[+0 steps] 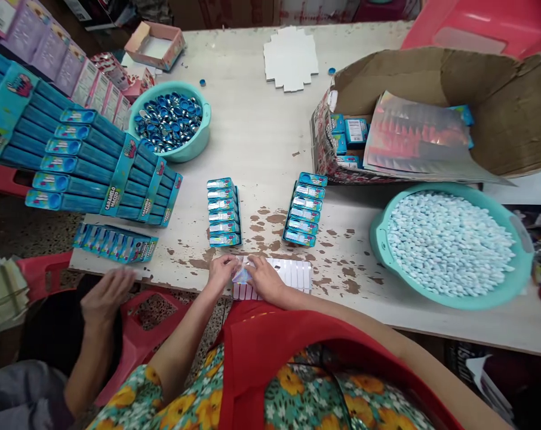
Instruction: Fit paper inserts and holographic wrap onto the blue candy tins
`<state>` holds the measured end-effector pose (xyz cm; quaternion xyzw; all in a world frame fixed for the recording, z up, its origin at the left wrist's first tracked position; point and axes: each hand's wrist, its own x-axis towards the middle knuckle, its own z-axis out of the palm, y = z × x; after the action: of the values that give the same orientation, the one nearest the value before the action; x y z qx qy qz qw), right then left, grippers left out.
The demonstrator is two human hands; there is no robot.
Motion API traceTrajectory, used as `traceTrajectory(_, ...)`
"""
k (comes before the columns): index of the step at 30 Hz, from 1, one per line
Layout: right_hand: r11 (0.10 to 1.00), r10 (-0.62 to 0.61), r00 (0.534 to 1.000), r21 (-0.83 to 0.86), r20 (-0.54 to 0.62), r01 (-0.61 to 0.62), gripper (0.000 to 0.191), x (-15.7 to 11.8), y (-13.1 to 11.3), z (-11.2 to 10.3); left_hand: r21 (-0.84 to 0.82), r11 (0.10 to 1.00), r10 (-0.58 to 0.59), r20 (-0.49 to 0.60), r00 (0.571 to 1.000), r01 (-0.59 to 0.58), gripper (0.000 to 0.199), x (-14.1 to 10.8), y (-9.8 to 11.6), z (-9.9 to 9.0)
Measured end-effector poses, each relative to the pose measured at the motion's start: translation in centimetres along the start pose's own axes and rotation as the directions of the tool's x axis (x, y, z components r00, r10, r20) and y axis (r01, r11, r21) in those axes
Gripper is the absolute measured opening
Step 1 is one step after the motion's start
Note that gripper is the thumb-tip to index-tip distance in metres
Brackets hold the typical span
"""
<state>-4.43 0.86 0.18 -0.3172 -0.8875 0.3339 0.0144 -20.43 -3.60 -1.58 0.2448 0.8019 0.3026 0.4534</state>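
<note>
Head view: pinches a shiny sticker (242, 276) with the left hand (222, 272) and the right hand (267, 280), over the sticker sheet (297, 276) at the near edge of the desk (252, 131). Looks thin, light and bendy, easy to crease; best to hold by the edges.

Looks glossy on the label sheet (300, 276), like smooth plastic on the teal basin (380, 242), matt cardboard inside the carton (503, 89), patchily worn on the tabletop (252, 125).
</note>
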Motion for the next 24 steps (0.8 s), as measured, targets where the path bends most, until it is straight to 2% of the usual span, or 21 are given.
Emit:
traceTrajectory(2,0.999,0.001,0.999,0.044,-0.033,0.001,0.017,-0.4,-0.1,-0.7,0.069,0.997,0.026,-0.012,1.0,-0.025,0.025,0.2,0.0,0.0)
traceTrajectory(4,0.992,0.034,0.997,0.122,-0.067,-0.025,0.003,-0.8,-0.2,-2.0,0.241,0.969,0.063,-0.027,0.998,-0.055,0.024,-0.2,0.6,-0.1)
traceTrajectory(7,0.945,0.167,0.974,0.308,-0.155,-0.113,0.006,-1.6,-0.2,-5.0,0.459,0.866,0.24,-0.038,0.97,-0.196,0.025,-1.8,2.8,-0.3)
traceTrajectory(9,0.884,0.258,0.944,0.443,-0.204,-0.146,0.01,-2.3,0.0,-7.3,0.396,0.849,0.371,0.02,0.928,-0.348,0.028,-3.1,5.0,-0.2)
traceTrajectory(11,0.821,0.321,0.921,0.551,-0.222,-0.153,0.012,-2.8,0.3,-9.3,0.179,0.885,0.406,0.159,0.9,-0.43,0.033,-4.0,7.3,0.4)
traceTrajectory(14,0.739,0.426,0.87,0.65,-0.247,-0.178,0.013,-3.1,1.3,-11.3,-0.054,0.943,0.318,0.438,0.841,-0.329,0.031,-3.8,10.3,2.0)
traceTrajectory(15,0.724,0.474,0.839,0.66,-0.267,-0.2,0.013,-2.9,1.8,-11.6,-0.073,0.954,0.289,0.491,0.822,-0.292,0.029,-3.2,11.2,2.7)
traceTrajectory(17,0.724,0.557,0.754,0.648,-0.348,-0.236,0.014,-2.2,3.4,-12.1,-0.066,0.955,0.279,0.527,0.803,-0.288,0.029,-1.7,13.1,3.9)
traceTrajectory(19,0.745,0.608,0.641,0.616,-0.469,-0.256,0.013,-1.0,5.4,-12.6,-0.056,0.932,0.334,0.518,0.787,-0.358,0.027,0.3,15.4,4.9)
traceTrajectory(21,0.745,0.643,0.532,0.61,-0.551,-0.269,0.013,0.5,7.6,-13.3,-0.06,0.898,0.398,0.536,0.744,-0.436,0.024,2.6,18.0,6.0)
traceTrajectory(22,0.736,0.662,0.489,0.616,-0.568,-0.281,0.013,1.4,8.8,-13.8,-0.065,0.881,0.423,0.55,0.72,-0.468,0.023,3.9,19.3,6.5)
traceTrajectory(24,0.716,0.692,0.438,0.624,-0.574,-0.314,0.013,3.0,10.8,-14.9,-0.062,0.837,0.478,0.566,0.671,-0.544,0.021,6.4,21.8,7.6)
